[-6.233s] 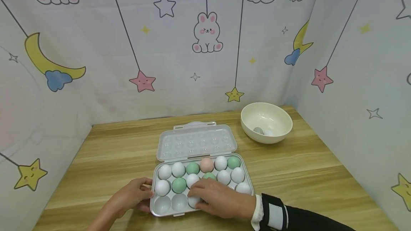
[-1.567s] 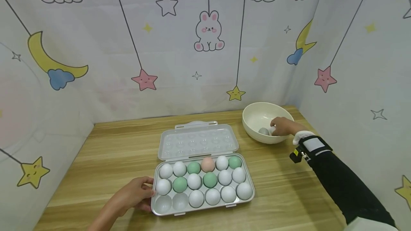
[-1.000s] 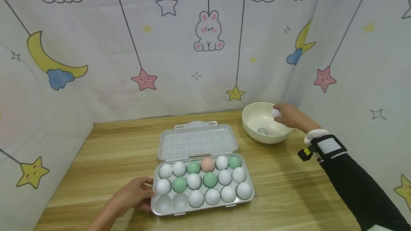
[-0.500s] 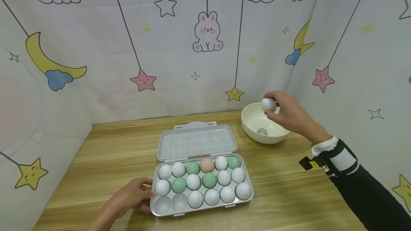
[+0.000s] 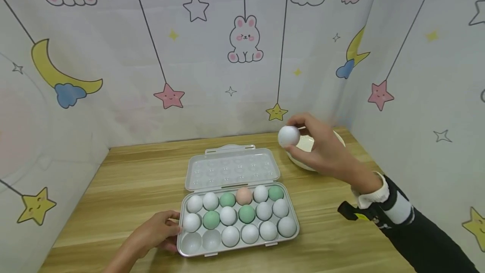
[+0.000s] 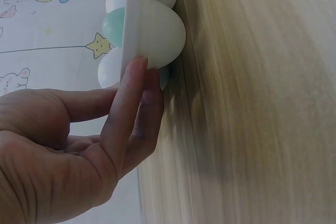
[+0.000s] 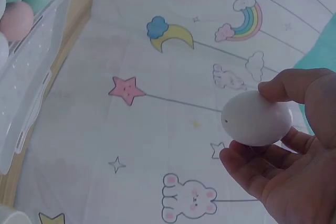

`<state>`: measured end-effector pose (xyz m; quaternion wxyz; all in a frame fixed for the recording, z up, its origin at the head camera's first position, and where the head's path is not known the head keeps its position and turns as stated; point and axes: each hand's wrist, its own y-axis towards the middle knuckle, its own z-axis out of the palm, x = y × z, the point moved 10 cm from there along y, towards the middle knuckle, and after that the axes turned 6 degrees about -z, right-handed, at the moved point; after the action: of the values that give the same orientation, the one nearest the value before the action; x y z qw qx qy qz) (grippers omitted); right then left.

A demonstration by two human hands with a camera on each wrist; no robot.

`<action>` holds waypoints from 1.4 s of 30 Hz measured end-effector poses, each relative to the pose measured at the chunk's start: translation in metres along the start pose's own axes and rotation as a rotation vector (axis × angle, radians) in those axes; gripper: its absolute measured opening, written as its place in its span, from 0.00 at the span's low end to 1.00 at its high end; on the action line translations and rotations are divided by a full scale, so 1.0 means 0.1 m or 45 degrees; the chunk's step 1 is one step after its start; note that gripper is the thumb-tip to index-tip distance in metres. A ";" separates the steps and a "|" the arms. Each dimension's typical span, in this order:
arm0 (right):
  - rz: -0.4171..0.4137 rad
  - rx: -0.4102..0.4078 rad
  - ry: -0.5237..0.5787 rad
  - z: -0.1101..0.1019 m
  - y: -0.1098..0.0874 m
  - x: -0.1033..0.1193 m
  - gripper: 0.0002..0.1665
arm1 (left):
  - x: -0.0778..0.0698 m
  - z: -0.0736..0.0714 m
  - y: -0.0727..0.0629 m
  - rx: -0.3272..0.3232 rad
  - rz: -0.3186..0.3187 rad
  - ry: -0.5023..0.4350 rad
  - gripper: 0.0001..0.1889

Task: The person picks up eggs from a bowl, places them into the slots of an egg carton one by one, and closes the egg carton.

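My right hand [image 5: 322, 148] pinches a white egg [image 5: 289, 136] between thumb and fingers, up in the air in front of the cream bowl. The right wrist view shows the same egg [image 7: 256, 118] with a small dark dot on its shell. An open clear plastic egg box [image 5: 223, 251] lies on the table, filled with white, green and one pink egg [image 5: 243, 196]. Two cups [image 5: 201, 242] at its front left hold no egg. My left hand [image 5: 161, 231] grips the left edge of the box. In the left wrist view its fingertips [image 6: 137, 69] press on the rim.
The cream bowl [image 5: 339, 136] stands at the back right, partly hidden by my right hand. The box's lid [image 5: 233, 167] lies folded back on the wooden table [image 5: 144, 172]. Printed cloth walls [image 5: 212, 54] close off the back and both sides.
My right hand took a white egg out of the bowl, lifted it, and has brought it left and nearer. Earlier it was at the box's front row. The left hand stays at the box edge.
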<state>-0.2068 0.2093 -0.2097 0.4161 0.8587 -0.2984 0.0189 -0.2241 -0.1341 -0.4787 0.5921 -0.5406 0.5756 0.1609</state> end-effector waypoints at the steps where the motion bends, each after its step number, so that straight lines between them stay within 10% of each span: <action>1: -0.018 0.005 0.011 0.04 0.00 0.06 0.28 | 0.00 0.00 0.00 0.005 0.004 -0.002 0.25; 21: -0.074 0.337 0.405 1.32 -0.23 0.60 0.25 | 0.00 0.00 -0.01 0.007 0.020 -0.008 0.25; 32: -0.092 0.655 0.310 2.24 -0.54 0.71 0.21 | 0.02 0.00 0.00 0.025 0.030 -0.014 0.24; 42: -0.100 0.760 0.186 2.62 -0.68 0.70 0.19 | 0.02 0.00 -0.01 0.026 0.014 -0.012 0.26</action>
<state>-0.1703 0.0167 -0.4091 0.1662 0.9503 -0.2155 0.1513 -0.2231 -0.1352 -0.4801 0.5995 -0.5306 0.5773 0.1607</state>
